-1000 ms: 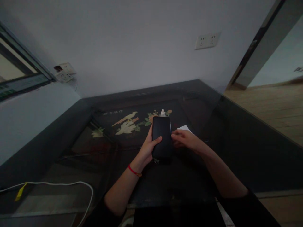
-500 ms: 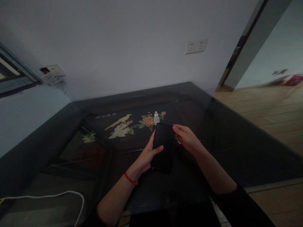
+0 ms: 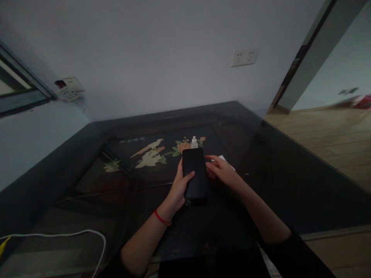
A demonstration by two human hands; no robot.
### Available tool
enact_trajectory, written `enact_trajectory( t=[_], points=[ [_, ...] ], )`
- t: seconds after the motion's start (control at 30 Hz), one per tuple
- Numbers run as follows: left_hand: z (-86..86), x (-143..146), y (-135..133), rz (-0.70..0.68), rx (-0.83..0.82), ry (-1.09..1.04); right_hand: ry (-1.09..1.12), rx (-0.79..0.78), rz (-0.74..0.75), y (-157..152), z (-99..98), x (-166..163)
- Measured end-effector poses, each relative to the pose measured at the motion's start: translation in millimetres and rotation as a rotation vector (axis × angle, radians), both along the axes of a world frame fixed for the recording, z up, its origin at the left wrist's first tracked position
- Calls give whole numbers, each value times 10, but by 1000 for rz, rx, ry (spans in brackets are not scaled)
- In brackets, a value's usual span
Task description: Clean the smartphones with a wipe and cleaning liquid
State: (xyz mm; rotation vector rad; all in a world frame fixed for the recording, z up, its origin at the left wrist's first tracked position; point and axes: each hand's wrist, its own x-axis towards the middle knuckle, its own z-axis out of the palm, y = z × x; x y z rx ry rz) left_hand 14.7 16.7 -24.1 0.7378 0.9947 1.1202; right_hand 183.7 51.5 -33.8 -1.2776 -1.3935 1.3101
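Observation:
My left hand (image 3: 179, 188) is wrapped round a flat black rectangular case (image 3: 195, 173), shaped like a wallet or large phone, with the thumb across its face. A small shiny bit shows at its lower left corner. My right hand (image 3: 220, 170) is at the upper right edge of the case, thumb and index finger bent close together; what they pinch, if anything, is too small to make out. Just behind that hand a piece of white paper (image 3: 228, 163) lies on the table. A small white-capped clear bottle (image 3: 194, 142) stands beyond the case's top edge.
The dark glossy table (image 3: 290, 185) carries a bird-and-flower picture (image 3: 150, 156). A white cable (image 3: 66, 234) with a yellow tag (image 3: 4, 245) curves over its left front. The wall behind has sockets (image 3: 245, 57). Wooden floor (image 3: 319, 131) lies to the right.
The case has turned more upright and shifted slightly left. My right hand has slid from its top right corner down along the right edge. More of the white paper shows.

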Motion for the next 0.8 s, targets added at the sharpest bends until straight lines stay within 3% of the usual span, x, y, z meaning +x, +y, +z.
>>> enact_trajectory(
  t=[0.17, 0.3, 0.43, 0.8],
  points=[
    [-157, -46, 103, -24, 179, 238, -169, -6, 88, -44, -86, -119],
    [-247, -98, 182, -99, 389, 740, -287, 27, 96, -36, -86, -77],
    [-233, -139, 200, -117, 373, 1240, -398, 79, 93, -24, -73, -28],
    [-294, -143, 223, -135, 490, 1463, -811, 138, 29, -3, -89, -77]
  ],
)
